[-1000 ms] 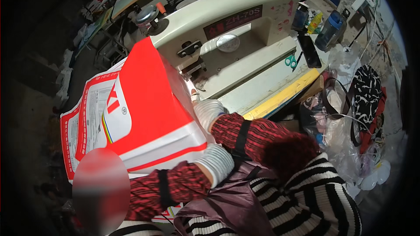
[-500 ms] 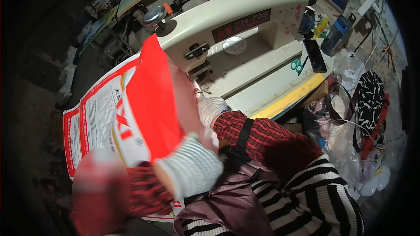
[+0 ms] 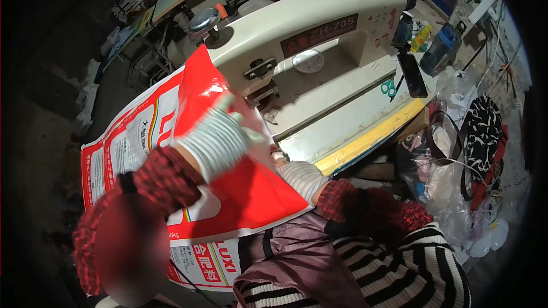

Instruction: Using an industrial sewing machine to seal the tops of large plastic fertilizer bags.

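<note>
I had my left hand (image 3: 220,137) in its white glove pressed flat and open on the red and white sack (image 3: 228,194). My right hand (image 3: 299,174) pinched the sack's edge near the needle of the cream sewing machine (image 3: 319,40). The sack lay by the machine, mostly on my lap. I think the sewing was barely begun. Green scissors (image 3: 389,87) and a blue bottle (image 3: 439,51) sat well apart.

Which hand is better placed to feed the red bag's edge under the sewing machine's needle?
Probably the right hand: it sits at the red bag's edge beside the sewing machine bed, near the needle. The left hand lies flat on the bag, farther back.
</note>
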Demonstrator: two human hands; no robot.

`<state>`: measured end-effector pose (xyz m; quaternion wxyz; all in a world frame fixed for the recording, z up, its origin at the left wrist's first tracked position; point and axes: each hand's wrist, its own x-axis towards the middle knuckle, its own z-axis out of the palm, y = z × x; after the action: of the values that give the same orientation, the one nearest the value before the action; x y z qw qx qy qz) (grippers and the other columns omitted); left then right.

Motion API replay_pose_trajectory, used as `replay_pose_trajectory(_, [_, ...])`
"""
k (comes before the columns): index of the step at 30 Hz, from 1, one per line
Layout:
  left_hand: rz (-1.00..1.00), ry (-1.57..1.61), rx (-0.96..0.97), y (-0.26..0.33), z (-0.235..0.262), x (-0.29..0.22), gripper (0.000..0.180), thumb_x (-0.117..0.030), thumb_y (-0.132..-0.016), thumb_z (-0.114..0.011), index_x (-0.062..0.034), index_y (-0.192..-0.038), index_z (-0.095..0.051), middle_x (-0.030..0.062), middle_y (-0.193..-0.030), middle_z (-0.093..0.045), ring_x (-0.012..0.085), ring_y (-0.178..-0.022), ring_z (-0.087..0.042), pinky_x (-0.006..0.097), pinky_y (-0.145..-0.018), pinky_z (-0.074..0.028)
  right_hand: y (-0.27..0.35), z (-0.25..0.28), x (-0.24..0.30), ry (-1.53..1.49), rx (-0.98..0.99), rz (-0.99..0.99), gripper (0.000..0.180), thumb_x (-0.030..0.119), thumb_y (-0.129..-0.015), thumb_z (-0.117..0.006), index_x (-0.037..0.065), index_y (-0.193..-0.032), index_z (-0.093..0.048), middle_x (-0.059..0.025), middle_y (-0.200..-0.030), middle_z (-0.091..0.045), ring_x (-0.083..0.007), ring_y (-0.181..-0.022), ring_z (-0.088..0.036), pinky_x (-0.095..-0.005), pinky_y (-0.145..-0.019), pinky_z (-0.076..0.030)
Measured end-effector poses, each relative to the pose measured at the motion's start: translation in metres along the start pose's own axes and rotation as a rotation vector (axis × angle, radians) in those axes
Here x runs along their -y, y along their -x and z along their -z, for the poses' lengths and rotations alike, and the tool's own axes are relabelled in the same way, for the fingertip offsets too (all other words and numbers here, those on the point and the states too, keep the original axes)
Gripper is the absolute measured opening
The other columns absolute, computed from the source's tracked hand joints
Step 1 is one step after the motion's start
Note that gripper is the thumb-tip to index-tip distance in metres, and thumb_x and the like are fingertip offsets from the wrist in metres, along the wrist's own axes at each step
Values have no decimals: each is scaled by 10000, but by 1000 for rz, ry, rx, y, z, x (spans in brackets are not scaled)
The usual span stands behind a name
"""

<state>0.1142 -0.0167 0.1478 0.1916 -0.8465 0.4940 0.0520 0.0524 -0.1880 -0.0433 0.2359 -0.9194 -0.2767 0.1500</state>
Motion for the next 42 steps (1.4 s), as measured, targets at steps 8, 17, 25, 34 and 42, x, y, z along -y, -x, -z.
replay_pose_trajectory(8, [276, 583, -68, 41, 17, -124, 339, -234, -857, -549, -123, -1170, -615, 107, -765, -662, 258, -815, -650, 374, -779, -508, -23, 29, 9, 131, -24, -190, 610, 110, -891, -398, -46, -1447, -198, -150, -762, -677, -291, -671, -668, -448, -548, -508])
replay_pose_trajectory(17, [950, 1880, -12, -4, -135, -191, 284, -254, -861, -576, 18, -937, -610, 159, -756, -626, 252, -692, -589, 331, -675, -460, -66, 22, -11, 44, -61, -84, 636, 86, -860, -413, -31, -1447, -198, -190, -745, -659, -359, -674, -643, -469, -600, -493])
replay_pose_trajectory(25, [1208, 2058, -1298, -4, -99, -111, 210, -169, -928, -490, -42, -1083, -550, 40, -976, -594, 181, -952, -589, 327, -818, -494, 9, -5, -14, -1405, 196, -31, 568, 201, -845, -593, 2, -1323, -361, -121, -1113, -591, -213, -964, -584, -335, -859, -472])
replay_pose_trajectory(34, [690, 527, 288, 30, -148, -125, 449, -362, -830, -567, 30, -1048, -584, 266, -1057, -605, 381, -1054, -568, 446, -975, -417, 39, -15, -30, -1437, 349, -13, 200, 182, -828, -659, 51, -961, -589, 0, -780, -582, -87, -711, -568, -232, -665, -476])
replay_pose_trajectory(42, [742, 379, -407, 3, -93, -113, 638, -149, -573, -801, 23, -1137, -560, 212, -1281, -467, 390, -1208, -422, 474, -944, -422, 37, -10, -37, -1455, 368, 25, 242, 143, -816, -673, 59, -1013, -558, 8, -789, -574, -83, -688, -546, -227, -657, -470])
